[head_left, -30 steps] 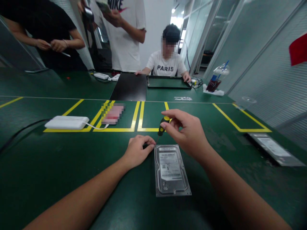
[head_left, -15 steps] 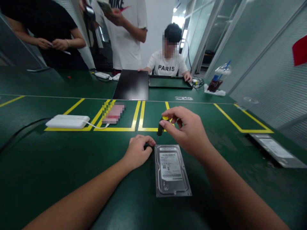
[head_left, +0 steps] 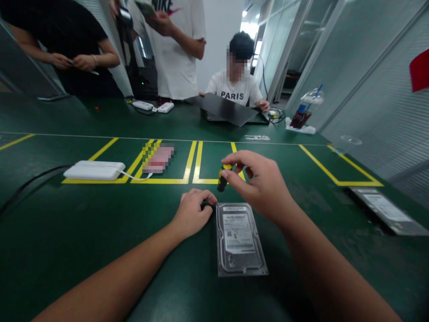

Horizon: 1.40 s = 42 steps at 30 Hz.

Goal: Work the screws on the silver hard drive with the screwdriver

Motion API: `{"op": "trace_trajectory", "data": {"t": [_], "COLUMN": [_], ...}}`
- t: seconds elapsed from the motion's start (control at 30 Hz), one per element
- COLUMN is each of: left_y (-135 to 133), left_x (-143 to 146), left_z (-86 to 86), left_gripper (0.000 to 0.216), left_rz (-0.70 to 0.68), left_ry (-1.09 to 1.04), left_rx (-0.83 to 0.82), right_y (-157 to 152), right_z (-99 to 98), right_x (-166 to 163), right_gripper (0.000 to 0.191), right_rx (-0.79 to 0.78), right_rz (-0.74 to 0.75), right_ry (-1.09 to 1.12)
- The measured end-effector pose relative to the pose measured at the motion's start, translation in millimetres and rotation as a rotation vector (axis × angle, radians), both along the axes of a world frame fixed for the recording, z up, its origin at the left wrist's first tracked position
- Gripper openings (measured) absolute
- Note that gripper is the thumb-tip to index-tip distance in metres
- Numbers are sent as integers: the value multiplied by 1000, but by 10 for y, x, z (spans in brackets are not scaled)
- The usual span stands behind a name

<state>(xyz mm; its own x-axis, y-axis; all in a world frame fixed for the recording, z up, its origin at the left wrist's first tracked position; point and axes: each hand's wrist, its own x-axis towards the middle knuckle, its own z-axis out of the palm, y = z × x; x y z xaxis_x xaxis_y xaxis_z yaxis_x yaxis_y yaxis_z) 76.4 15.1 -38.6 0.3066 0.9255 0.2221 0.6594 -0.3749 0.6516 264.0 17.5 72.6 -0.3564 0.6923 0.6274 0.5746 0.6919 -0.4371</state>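
Note:
A silver hard drive (head_left: 238,237) with a white label lies flat on the green table in front of me. My left hand (head_left: 194,213) rests on the table at its far left corner, fingers curled, with thumb and forefinger tips closed against that corner. My right hand (head_left: 259,179) pinches the black and yellow handle of a small screwdriver (head_left: 221,179) between thumb and fingers. Its thin shaft points down, and the tip meets the same corner beside my left fingertips. The screw itself is too small to make out.
Another drive (head_left: 385,210) lies at the right. A white power bank (head_left: 94,170) with cables sits at the left, near a pixelated pink object (head_left: 159,159). Across the table a seated person holds a dark panel (head_left: 228,108). A drink cup (head_left: 303,109) stands far right.
The screwdriver handle has turned and shifted slightly left in my right fingers, standing more upright. My left hand is unmoved. Across the table, the dark panel has been lifted and moved right over the frame.

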Motion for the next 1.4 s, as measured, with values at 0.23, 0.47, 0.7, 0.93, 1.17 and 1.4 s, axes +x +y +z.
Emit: {"op": "trace_trajectory", "data": {"t": [0.23,0.47,0.7,0.93,1.17,1.4], "left_y": [-28,-43,-129,-439,-649,-860], "left_x": [24,25,25,151,395,526], "left_z": [15,17,72,164,155,186], "left_gripper": [24,26,12,16,56,70], "left_rz": [7,5,79,-537,-708,-584], "left_ry": [20,26,-16,68,224,432], "left_rx": [22,54,171,477,331,270], "right_y": [-19,-16,-39,-15,8,-5], "right_z": [14,3,19,2,5,23], "right_x": [-13,-17,-7,-7,-14,-30], "right_gripper": [13,10,10,8,8,7], "right_rx": [6,45,44,63,87,101], "right_rz": [32,1,4,-30,-44,-53], "right_ry": [-17,20,-18,-21,-29,-38]}}
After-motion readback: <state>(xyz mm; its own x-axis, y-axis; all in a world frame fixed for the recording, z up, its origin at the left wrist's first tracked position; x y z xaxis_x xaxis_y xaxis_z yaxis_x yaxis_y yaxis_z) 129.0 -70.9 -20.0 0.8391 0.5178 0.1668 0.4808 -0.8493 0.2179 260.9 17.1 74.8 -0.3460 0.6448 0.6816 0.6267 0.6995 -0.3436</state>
